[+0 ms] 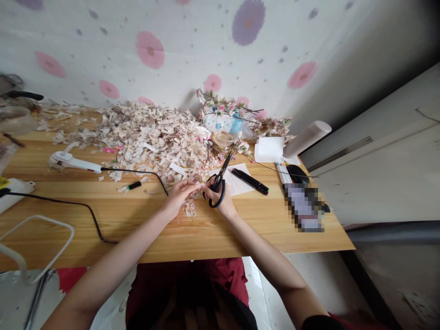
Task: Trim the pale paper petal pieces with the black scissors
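A pair of scissors (220, 181) with dark handles hangs from my right hand (222, 201), its blades slightly parted and pointing away toward the heap. My left hand (179, 196) is closed in a pinch just left of it. Between the fingertips of both hands is a small pale piece (200, 185), petal-like but too small to tell surely. Behind the hands spreads a large heap of pale petals (154, 133). A few loose petals (189, 207) lie on the table just below my fingers.
On the wooden table (192, 240), a black marker (250, 180) lies across white paper (237, 187). Farther right are a pixelated phone-like object (304, 208) and a white bottle (307, 139). Flower sprigs (223, 106) stand behind. A white corded tool (76, 162) sits left.
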`<state>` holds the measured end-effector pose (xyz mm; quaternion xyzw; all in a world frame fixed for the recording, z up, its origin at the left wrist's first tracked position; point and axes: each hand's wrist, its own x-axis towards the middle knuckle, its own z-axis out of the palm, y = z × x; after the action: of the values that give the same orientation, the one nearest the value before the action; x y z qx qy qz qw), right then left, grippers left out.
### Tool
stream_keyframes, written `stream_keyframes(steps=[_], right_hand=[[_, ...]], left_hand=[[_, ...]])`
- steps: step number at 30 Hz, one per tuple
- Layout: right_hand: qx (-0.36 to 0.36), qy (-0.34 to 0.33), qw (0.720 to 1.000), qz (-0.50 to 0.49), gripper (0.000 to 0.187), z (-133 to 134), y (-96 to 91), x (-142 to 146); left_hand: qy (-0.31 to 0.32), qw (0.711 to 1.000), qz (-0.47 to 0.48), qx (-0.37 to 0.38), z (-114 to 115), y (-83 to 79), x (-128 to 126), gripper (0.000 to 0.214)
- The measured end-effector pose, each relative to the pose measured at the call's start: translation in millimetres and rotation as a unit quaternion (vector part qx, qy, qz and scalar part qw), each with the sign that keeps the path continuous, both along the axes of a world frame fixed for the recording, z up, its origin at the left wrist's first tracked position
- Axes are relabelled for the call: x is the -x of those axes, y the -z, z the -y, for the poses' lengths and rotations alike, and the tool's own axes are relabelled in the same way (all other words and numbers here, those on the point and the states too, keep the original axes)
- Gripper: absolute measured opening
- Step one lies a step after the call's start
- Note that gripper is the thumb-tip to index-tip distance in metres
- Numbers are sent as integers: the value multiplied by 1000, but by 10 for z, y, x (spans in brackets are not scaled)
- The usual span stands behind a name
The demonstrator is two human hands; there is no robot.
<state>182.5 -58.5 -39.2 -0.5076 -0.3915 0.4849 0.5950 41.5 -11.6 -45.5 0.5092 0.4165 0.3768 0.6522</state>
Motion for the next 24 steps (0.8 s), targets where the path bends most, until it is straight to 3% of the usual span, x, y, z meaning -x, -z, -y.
stream_keyframes(steps=[7, 11, 17, 21, 24], right_hand=[[-12, 40, 999, -24, 44, 0, -1, 14], [-13, 57, 998, -35, 40, -12, -3, -47], [-16, 96, 995, -37, 40, -23, -42, -157], [-15, 96, 995, -32, 38, -29, -40, -179], [-8, 80, 997, -21, 36, -25, -21, -186]], left_hand=[[-38, 997, -20, -70, -126, 60, 84, 37], [17, 986, -74, -147, -85, 20, 93, 28], [123, 941, -154, -276, 8, 11, 78, 13], [171, 917, -186, -309, 33, 19, 89, 14], [167, 915, -200, -307, 34, -9, 97, 17]])
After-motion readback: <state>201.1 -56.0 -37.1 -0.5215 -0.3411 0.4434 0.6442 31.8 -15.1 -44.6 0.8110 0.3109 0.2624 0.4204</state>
